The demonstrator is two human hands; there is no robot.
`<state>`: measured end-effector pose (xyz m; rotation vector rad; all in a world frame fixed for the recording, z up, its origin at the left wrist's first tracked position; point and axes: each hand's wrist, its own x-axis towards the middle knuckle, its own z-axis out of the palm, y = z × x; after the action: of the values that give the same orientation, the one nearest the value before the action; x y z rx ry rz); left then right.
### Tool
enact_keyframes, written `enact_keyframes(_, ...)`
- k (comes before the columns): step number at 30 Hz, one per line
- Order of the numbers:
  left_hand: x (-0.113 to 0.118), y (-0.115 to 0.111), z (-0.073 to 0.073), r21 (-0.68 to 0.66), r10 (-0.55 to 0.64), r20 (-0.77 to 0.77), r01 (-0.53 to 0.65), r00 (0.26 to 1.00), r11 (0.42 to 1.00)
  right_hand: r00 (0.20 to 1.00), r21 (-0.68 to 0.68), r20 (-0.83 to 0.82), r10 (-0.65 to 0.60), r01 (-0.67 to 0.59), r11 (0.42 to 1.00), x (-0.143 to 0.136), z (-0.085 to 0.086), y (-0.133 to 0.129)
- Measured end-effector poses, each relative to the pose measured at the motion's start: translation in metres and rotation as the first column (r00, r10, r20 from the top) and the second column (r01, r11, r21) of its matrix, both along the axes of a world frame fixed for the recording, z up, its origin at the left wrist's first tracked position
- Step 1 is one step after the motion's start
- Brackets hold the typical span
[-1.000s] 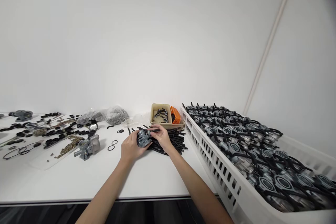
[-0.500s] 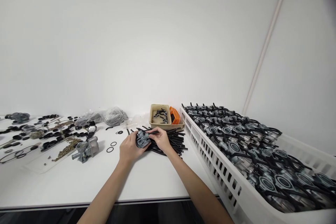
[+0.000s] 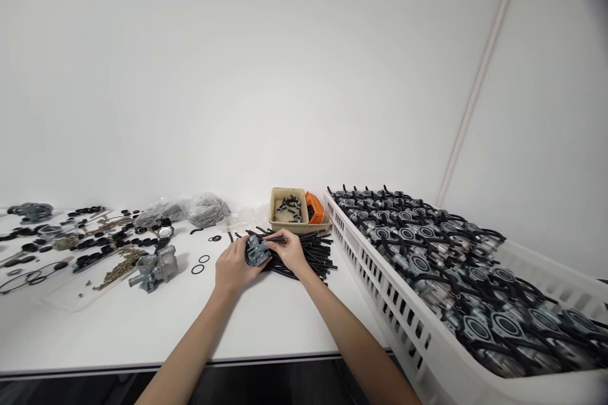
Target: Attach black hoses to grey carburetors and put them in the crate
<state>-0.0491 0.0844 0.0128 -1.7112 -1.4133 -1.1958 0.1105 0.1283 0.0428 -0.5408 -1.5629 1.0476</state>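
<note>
A grey metal carburetor [image 3: 258,251] is gripped in my left hand [image 3: 232,266], fingers wrapped round its left side, just above the table. My right hand [image 3: 291,252] pinches a black rubber hose [image 3: 276,240] at the carburetor's upper right side. Whether the hose end sits on a fitting is too small to tell. Behind and to the right of both hands lies a loose pile of black hoses [image 3: 318,253]. Two black O-rings [image 3: 197,269] lie flat to the left of my left hand.
A white crate [image 3: 399,316] full of carburetors with hoses stands at the right. Behind the hoses are a beige bin [image 3: 272,209] and an orange basket [image 3: 315,207]. Another carburetor [image 3: 154,267], brass parts [image 3: 118,269] and a watch [image 3: 164,233] lie on the left.
The view has shifted very slightly. Both hands keep the same hold on the carburetor and the hose, with no clear movement between them.
</note>
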Motion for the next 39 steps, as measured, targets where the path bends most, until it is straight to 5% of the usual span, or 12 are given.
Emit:
enact_keyframes(6, 0.0, 0.0, 0.001, -0.009, -0.009, 0.002, 0.009, 1.0, 1.0, 1.0, -0.036, -0.012, 0.0, 0.0, 0.999, -0.001, -0.002, 0.002)
enact_keyframes(17, 0.001, -0.001, 0.001, 0.045, -0.019, -0.022, 0.02, 1.0, 0.999, 0.985, 0.158, 0.121, -0.12, 0.1, 0.982, 0.0, -0.005, 0.004)
enact_keyframes(30, 0.005, -0.002, 0.002, 0.075, -0.042, -0.046, 0.045, 0.998, 0.996, 0.962, 0.085, 0.13, -0.241, 0.231, 0.969, -0.003, -0.01, 0.007)
enact_keyframes(34, 0.006, -0.003, 0.002, 0.082, -0.035, -0.041, 0.038, 0.999, 0.996, 0.987, 0.026, 0.05, -0.154, 0.153, 0.988, -0.007, -0.009, 0.005)
enact_keyframes(39, 0.006, -0.003, 0.003, 0.078, -0.022, 0.015, 0.021, 1.0, 0.997, 0.993, -0.104, -0.035, 0.116, -0.119, 0.987, -0.007, -0.003, 0.001)
